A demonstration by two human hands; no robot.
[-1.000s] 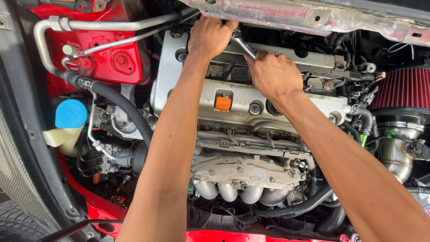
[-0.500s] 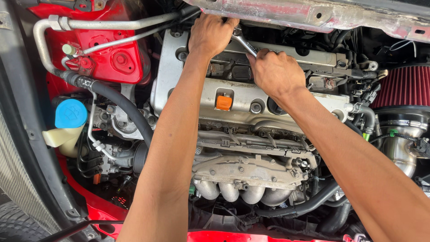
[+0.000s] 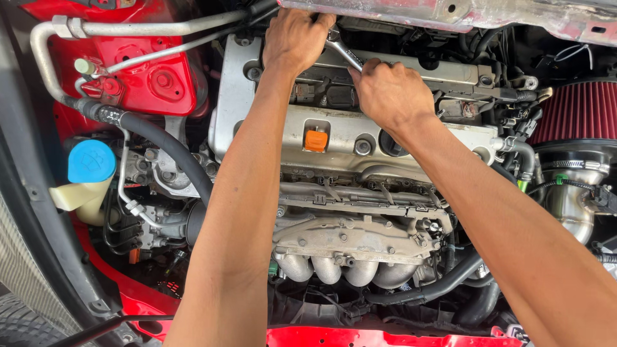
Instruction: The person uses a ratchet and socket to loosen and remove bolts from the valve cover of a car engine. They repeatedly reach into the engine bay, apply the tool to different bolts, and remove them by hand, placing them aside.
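Observation:
I look down into the engine bay of a red car. My right hand [image 3: 391, 93] grips the handle of a silver wrench [image 3: 344, 54] that slants up and left over the silver engine cover [image 3: 350, 132]. My left hand [image 3: 295, 38] is curled around the wrench's far end at the back of the engine, under the raised hood edge [image 3: 450, 13]. What the wrench head sits on is hidden by my left hand. An orange dipstick handle [image 3: 315, 139] sits on the cover between my forearms.
A red cone air filter [image 3: 575, 112] lies at the right. A blue reservoir cap [image 3: 91, 160] on a cream tank is at the left, beside a black hose [image 3: 170, 144]. Silver pipes [image 3: 148, 29] cross the top left. Exhaust manifold tubes [image 3: 340, 270] sit low in the middle.
Both hands stay on the wrench. My right hand has shifted a little left and up, swinging the handle slightly.

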